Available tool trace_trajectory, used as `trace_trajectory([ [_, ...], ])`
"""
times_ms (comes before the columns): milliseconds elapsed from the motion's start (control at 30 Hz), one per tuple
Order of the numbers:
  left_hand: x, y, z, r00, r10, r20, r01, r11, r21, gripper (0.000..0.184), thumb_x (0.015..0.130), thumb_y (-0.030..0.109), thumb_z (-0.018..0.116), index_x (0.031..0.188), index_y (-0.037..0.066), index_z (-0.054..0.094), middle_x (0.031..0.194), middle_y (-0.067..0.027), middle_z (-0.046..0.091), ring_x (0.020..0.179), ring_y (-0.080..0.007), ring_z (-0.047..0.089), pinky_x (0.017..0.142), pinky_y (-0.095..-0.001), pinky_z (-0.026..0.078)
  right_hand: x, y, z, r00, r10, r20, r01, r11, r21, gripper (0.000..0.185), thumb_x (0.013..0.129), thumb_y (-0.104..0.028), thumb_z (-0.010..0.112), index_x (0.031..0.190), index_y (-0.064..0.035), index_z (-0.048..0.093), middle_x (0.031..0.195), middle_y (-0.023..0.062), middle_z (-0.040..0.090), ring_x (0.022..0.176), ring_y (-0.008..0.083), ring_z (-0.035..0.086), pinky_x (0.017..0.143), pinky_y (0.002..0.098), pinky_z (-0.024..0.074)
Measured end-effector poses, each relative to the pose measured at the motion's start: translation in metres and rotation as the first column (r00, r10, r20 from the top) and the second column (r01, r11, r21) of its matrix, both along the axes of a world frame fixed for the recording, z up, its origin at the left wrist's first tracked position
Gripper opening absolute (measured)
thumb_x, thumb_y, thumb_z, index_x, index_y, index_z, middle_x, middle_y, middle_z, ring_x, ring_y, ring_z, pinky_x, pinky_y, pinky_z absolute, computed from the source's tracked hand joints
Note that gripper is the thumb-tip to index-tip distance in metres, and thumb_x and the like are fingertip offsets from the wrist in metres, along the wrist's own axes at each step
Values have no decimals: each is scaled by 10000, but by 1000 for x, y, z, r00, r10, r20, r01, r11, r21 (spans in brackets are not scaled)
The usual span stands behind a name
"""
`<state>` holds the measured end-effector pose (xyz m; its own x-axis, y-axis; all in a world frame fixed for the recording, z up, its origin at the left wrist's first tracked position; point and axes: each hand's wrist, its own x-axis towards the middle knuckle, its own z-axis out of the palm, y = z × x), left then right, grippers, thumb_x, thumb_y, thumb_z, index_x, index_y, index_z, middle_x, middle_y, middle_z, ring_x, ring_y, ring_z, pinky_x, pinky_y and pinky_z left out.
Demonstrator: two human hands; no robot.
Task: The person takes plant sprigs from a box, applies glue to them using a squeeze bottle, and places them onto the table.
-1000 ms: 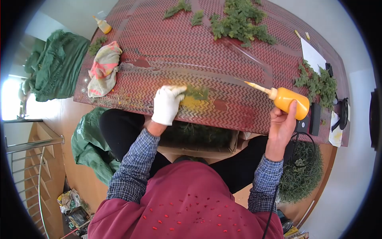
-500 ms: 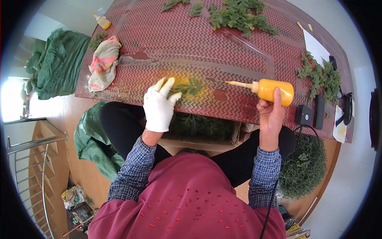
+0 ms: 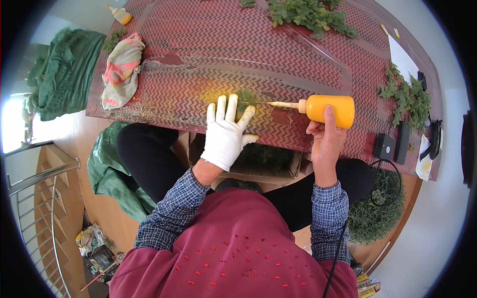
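My left hand [image 3: 226, 134], in a white glove with yellow-stained fingertips, lies with fingers spread at the table's near edge. Its fingertips rest beside and partly over a small green sprig [image 3: 243, 98], so some of the sprig is hidden. My bare right hand [image 3: 328, 139] is wrapped around an orange-yellow squeeze bottle [image 3: 334, 110], held sideways with its nozzle to the left. The thin tip of the nozzle reaches the right side of the sprig. Yellow stains surround the sprig on the red zigzag-patterned table cover [image 3: 198, 59].
A pile of green sprigs [image 3: 310, 17] lies at the back, another bunch [image 3: 407, 97] at right. A stained cloth [image 3: 122, 72] and a second bottle [image 3: 119, 14] are at left. A black box [image 3: 383, 146] sits near the right edge. An open cardboard box [image 3: 278, 175] stands below the table.
My left hand has moved right, and its fingers have spread out at the sprig. My right hand has brought the bottle left, its tip now at the sprig. The view has shifted slightly.
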<state>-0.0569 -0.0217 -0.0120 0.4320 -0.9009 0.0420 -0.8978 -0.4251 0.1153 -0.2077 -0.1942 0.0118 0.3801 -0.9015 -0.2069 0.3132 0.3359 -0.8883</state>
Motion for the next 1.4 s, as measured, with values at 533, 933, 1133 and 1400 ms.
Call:
trace_trajectory([
  [533, -2, -2, -1, 1000, 22, 16, -22, 1000, -8, 712, 717, 544, 676, 1339, 223, 545, 1419, -248, 420, 1320, -413, 366, 1084, -572, 214, 11, 6, -6, 999, 9, -32, -10, 1000, -23, 229, 918, -209, 664, 1034, -23, 600, 831, 69, 667, 536, 96, 576, 474, 226, 491],
  [933, -2, -2, -2, 1000, 29, 6, -28, 999, -23, 698, 706, 532, 690, 1319, 224, 560, 1424, -220, 418, 1318, -407, 363, 1090, -586, 212, 9, 6, -2, 1000, 6, -1, -6, 1000, -23, 221, 920, -189, 660, 1044, -17, 599, 862, 77, 670, 555, 99, 587, 478, 225, 496],
  [1133, 2, -1, 2, 1000, 18, 25, -17, 1000, -25, 654, 735, 512, 679, 1326, 261, 556, 1415, -214, 437, 1304, -390, 397, 1079, -563, 249, 6, 1, -3, 998, -32, -47, 28, 996, -81, 213, 948, -200, 616, 1061, -24, 578, 837, 76, 656, 548, 121, 573, 486, 259, 501],
  [1400, 39, 5, -7, 987, -146, 68, 157, 968, -194, 561, 781, 61, 505, 1281, 300, 592, 1270, -113, 582, 962, -272, 550, 816, -370, 438, -9, -11, 5, 990, -76, 123, 53, 983, 177, 246, 944, -275, 627, 1082, -79, 576, 861, 41, 648, 575, 99, 551, 484, 228, 433],
])
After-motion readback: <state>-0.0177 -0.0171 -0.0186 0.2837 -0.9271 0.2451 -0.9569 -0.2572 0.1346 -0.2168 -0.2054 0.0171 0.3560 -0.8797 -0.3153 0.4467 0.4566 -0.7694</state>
